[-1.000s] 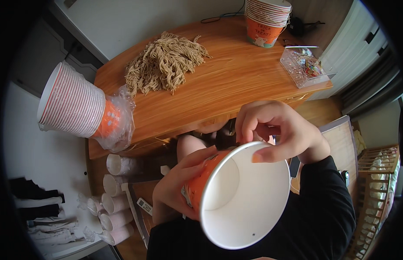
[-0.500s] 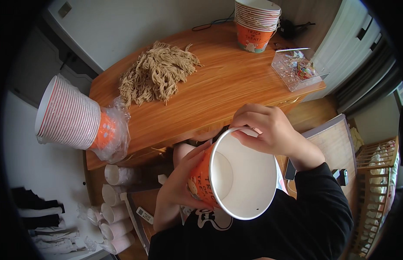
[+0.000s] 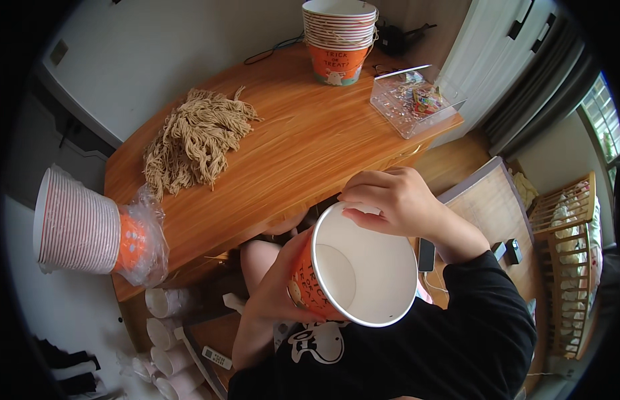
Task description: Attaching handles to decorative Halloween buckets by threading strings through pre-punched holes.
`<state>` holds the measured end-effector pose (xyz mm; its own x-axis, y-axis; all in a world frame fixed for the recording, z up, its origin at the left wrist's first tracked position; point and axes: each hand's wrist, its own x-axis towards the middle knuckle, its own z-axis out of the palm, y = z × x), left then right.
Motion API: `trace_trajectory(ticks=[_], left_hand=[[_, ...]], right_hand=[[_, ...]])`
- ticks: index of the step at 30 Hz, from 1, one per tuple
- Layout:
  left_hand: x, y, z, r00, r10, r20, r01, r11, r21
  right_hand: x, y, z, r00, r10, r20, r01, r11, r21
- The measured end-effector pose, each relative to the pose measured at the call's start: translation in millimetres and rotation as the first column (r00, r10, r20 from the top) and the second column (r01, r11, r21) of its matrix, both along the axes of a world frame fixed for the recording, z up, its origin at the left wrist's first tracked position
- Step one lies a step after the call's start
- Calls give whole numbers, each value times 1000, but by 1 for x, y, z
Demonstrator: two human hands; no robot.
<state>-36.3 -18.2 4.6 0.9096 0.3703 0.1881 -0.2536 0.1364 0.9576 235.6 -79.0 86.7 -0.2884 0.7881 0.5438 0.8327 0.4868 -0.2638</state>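
An orange paper bucket with a white inside and a printed outer wall is tilted in front of my chest, its mouth facing up toward me. My left hand wraps round its outer wall from the left, some fingers hidden behind it. At the far side of the rim my right hand is closed, thumb inside the bucket and fingers bent over the edge. Whether anything small is pinched there is hidden. A heap of tan twisted cords lies on the wooden table ahead.
Nested buckets stand at the table's back. A clear plastic tray with small bits sits on the right. A plastic-wrapped bucket stack lies sideways at the left edge. Several pale cups are below left; a wooden crib is far right.
The view has turned, so the table and its things sit further left in the picture. Both hands keep their hold on the bucket, with little change in pose.
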Motion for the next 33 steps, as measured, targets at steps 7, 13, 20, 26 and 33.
trace_trajectory(ticks=[7,13,20,26,33], left_hand=[[13,1,-2,996,-26,-86,29,999,24],[40,-12,10,988,-31,-154,32,999,4],[80,-32,19,986,-31,-163,41,998,57],[103,-39,11,996,53,-74,-43,990,135],[78,12,-39,873,485,52,-487,870,69]], right_hand=[[26,-7,-5,999,14,-49,-17,997,-69],[49,-21,-4,998,11,59,-5,994,-112],[93,-39,-16,983,27,179,-9,995,-100],[129,-45,-15,987,56,149,-52,998,-33],[201,11,-2,858,-415,-302,458,885,82]])
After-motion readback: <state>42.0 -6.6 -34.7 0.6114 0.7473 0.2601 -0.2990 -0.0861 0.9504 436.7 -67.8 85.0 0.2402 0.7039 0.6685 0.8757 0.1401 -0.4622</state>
